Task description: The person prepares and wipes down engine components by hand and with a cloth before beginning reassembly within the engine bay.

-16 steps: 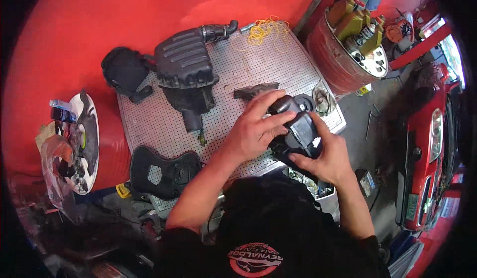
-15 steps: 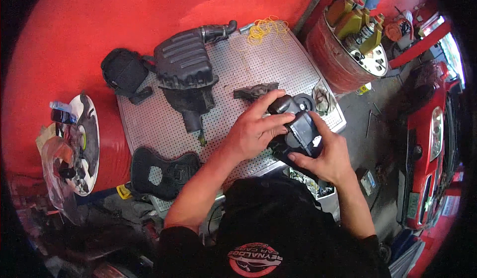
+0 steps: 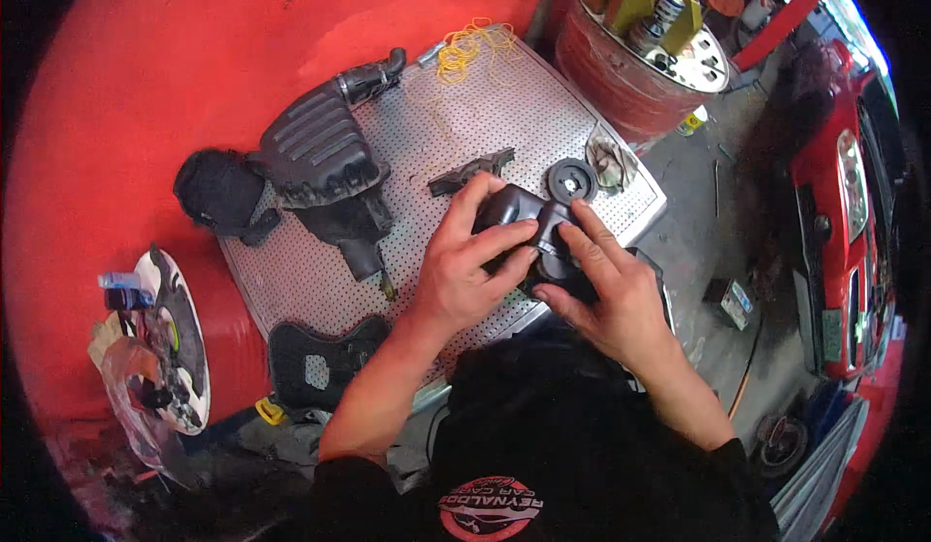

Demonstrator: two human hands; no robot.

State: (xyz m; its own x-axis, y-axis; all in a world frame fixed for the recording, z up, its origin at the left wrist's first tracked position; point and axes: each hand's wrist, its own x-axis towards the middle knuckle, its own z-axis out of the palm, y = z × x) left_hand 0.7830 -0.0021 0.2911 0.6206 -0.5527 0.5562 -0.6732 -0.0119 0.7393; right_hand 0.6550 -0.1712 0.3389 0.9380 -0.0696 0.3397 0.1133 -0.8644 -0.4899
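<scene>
At the near right edge of the perforated metal table, a black moulded plastic car part (image 3: 522, 207) sits between both my hands. My left hand (image 3: 467, 269) grips it from the left, fingers over its rounded top. From the right, my right hand (image 3: 618, 295) holds it too, fingertips on its upper face and thumb low on the near side. My fingers and the dark shirt behind hide much of its shape. Just beyond it lies a round black disc (image 3: 571, 181) with a light centre. To the left of that is a dark, narrow plastic piece (image 3: 471, 173).
A black air filter housing (image 3: 315, 144) with a hose lies on the perforated table (image 3: 543, 96), beside a black pouch (image 3: 218, 193). Yellow string (image 3: 473, 52) and a crumpled rag (image 3: 612, 163) lie there too. Drums (image 3: 621, 81) flank the table; a red car (image 3: 844, 212) stands right.
The plastic part has turned in my hands, and my right fingers have moved onto its upper face. The disc beyond it now shows fully. The whole view has shifted.
</scene>
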